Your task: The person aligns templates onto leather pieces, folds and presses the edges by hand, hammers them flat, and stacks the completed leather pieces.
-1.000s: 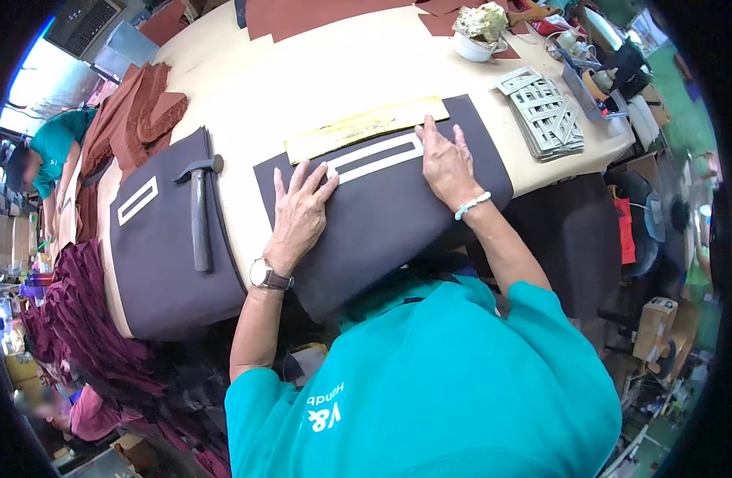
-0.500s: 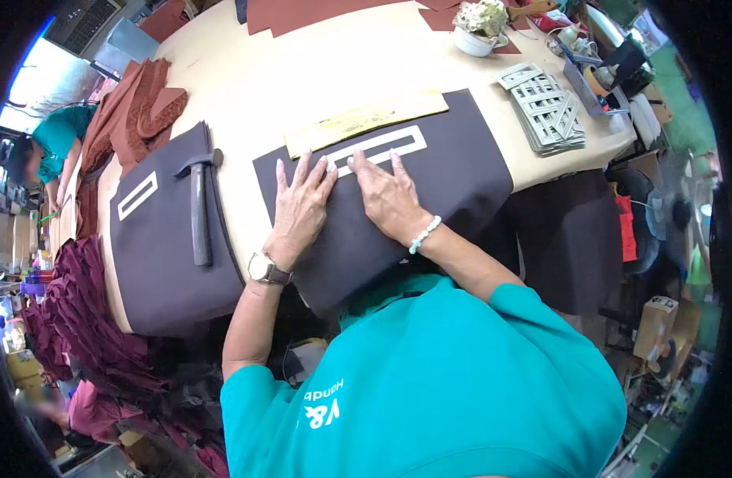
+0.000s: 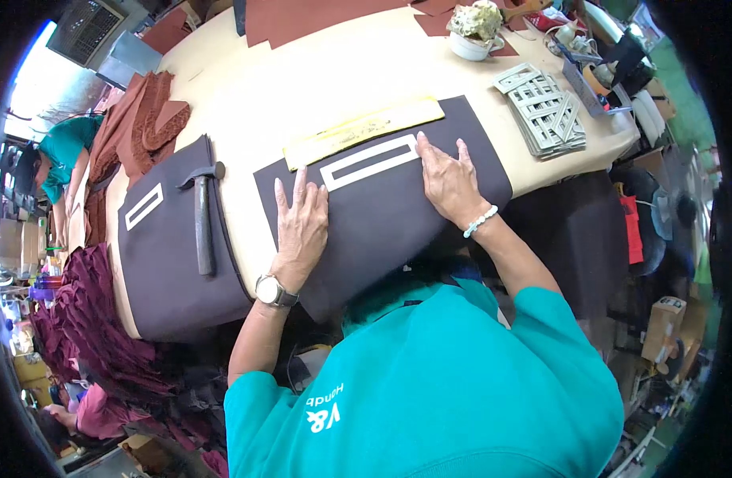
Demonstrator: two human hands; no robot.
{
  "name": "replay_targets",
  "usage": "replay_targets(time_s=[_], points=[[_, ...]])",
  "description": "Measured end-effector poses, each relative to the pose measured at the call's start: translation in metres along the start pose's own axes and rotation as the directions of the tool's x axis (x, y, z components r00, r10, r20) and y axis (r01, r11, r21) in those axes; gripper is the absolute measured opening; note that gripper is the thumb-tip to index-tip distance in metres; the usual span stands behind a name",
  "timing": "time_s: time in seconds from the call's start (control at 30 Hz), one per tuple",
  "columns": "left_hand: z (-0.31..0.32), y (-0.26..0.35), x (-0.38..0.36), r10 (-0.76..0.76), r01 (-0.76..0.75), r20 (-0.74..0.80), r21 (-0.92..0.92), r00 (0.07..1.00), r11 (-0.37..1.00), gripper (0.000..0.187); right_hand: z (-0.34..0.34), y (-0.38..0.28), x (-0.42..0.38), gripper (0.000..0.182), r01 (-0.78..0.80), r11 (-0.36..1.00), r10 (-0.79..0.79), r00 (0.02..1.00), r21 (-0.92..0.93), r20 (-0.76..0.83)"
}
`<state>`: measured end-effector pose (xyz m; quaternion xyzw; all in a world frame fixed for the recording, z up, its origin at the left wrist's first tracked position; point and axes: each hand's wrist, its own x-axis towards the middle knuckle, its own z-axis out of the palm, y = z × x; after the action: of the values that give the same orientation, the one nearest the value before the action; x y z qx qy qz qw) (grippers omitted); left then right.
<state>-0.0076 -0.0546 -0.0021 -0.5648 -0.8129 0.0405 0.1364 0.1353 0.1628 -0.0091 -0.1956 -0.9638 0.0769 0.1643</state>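
A dark sheet of leather-like material (image 3: 374,223) lies before me, with a pale rectangular frame (image 3: 328,176) on it. Along the sheet's far edge is a yellow, stained strip (image 3: 364,131). My left hand (image 3: 304,227) rests flat with fingers spread, its fingertips at the frame's left end and near the strip. My right hand (image 3: 452,183) is open too, its index fingertip touching the frame's right end and its other fingers apart on the sheet. Neither hand grasps anything.
Left of me, a hammer (image 3: 203,223) lies on a stack of dark sheets (image 3: 167,279) bearing another pale frame (image 3: 133,217). At right are piled pale frames (image 3: 541,111) and a white cup (image 3: 469,49). Maroon material (image 3: 103,311) hangs at left. A co-worker in teal (image 3: 67,147) bends nearby.
My right hand has moved right, from the frame's middle to its right end. My left hand has shifted slightly down, and more of the frame is uncovered.
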Motion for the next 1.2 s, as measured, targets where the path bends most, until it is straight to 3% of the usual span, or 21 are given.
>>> replay_targets(time_s=[0.03, 0.13, 0.17, 0.23, 0.27, 0.33, 0.47, 0.53, 0.67, 0.73, 0.83, 0.87, 0.9, 0.97, 1.03, 1.13, 1.17, 1.2], points=[[-0.003, -0.002, 0.001, -0.038, 0.037, -0.017, -0.044, 0.999, 0.998, 0.028, -0.005, 0.001, 0.006, 0.039, 0.001, 0.999, 0.000, 0.999, -0.036, 0.038], [-0.013, -0.008, 0.007, -0.165, 0.158, -0.029, -0.165, 0.986, 0.974, 0.025, -0.053, -0.005, 0.043, 0.035, -0.264, 0.956, 0.201, 0.909, 0.131, 0.365], [-0.014, -0.008, 0.011, -0.205, 0.204, 0.008, -0.154, 0.979, 0.967, 0.029, -0.051, -0.003, 0.053, 0.035, -0.253, 0.960, 0.205, 0.924, 0.117, 0.322], [-0.008, -0.001, 0.021, -0.274, 0.259, -0.036, -0.231, 0.961, 0.938, 0.036, -0.020, -0.001, 0.062, 0.035, 0.002, 0.993, -0.005, 1.000, 0.117, 0.019], [-0.005, 0.005, 0.027, -0.308, 0.282, -0.058, -0.272, 0.950, 0.920, 0.040, -0.006, -0.001, 0.068, 0.035, 0.129, 0.988, -0.116, 0.984, 0.089, -0.133], [-0.006, 0.017, 0.034, -0.285, 0.258, -0.058, -0.283, 0.957, 0.924, 0.053, 0.014, -0.017, 0.073, 0.038, 0.227, 0.973, -0.219, 0.965, 0.037, -0.145], [-0.001, 0.027, 0.026, -0.329, 0.309, -0.012, -0.312, 0.944, 0.898, 0.060, 0.017, -0.025, 0.081, 0.038, 0.263, 0.960, -0.276, 0.949, 0.099, 0.154], [0.005, 0.026, 0.011, -0.385, 0.380, 0.042, -0.286, 0.922, 0.880, 0.061, 0.023, -0.015, 0.099, 0.039, 0.226, 0.974, -0.211, 0.920, -0.007, 0.331], [0.004, 0.029, -0.011, -0.504, 0.500, 0.083, -0.332, 0.860, 0.799, 0.059, 0.042, 0.018, 0.158, 0.044, 0.187, 0.966, -0.134, 0.953, -0.178, 0.272], [0.000, 0.031, -0.019, -0.583, 0.550, 0.034, -0.381, 0.812, 0.743, 0.060, 0.055, 0.036, 0.174, 0.055, 0.113, 0.965, -0.087, 0.990, -0.239, 0.114], [-0.014, 0.030, -0.036, -0.726, 0.688, 0.076, -0.400, 0.683, 0.605, 0.061, 0.047, 0.075, 0.149, 0.063, 0.013, 0.999, -0.020, 0.982, -0.041, -0.187], [-0.016, 0.029, -0.042, -0.767, 0.729, 0.102, -0.413, 0.633, 0.546, 0.061, 0.009, 0.058, 0.119, 0.062, -0.107, 0.994, 0.106, 0.985, 0.004, -0.139], [-0.017, 0.029, -0.049, -0.786, 0.754, 0.133, -0.413, 0.604, 0.510, 0.058, -0.020, 0.040, 0.092, 0.059, -0.248, 0.962, 0.240, 0.968, -0.110, -0.078], [-0.014, 0.030, -0.056, -0.768, 0.738, 0.124, -0.406, 0.628, 0.539, 0.054, -0.015, 0.057, 0.038, 0.055, -0.339, 0.895, 0.312, 0.940, -0.289, -0.137], [-0.010, 0.033, -0.059, -0.733, 0.674, 0.061, -0.451, 0.677, 0.585, 0.044, -0.026, 0.044, 0.003, 0.041, -0.388, 0.853, 0.398, 0.916, -0.350, -0.047], [-0.002, 0.036, -0.055, -0.619, 0.504, -0.044, -0.536, 0.784, 0.677, 0.037, -0.012, 0.065, -0.015, 0.025, -0.230, 0.972, 0.226, 0.971, -0.041, -0.083], [-0.003, 0.036, -0.053, -0.608, 0.487, -0.054, -0.545, 0.792, 0.683, 0.037, -0.014, 0.059, -0.009, 0.015, -0.234, 0.967, 0.241, 0.968, 0.098, -0.069], [-0.005, 0.034, -0.057, -0.646, 0.431, -0.024, -0.725, 0.763, 0.536, 0.037, -0.018, 0.054, -0.004, 0.013, -0.254, 0.946, 0.268, 0.963, 0.201, -0.042]])
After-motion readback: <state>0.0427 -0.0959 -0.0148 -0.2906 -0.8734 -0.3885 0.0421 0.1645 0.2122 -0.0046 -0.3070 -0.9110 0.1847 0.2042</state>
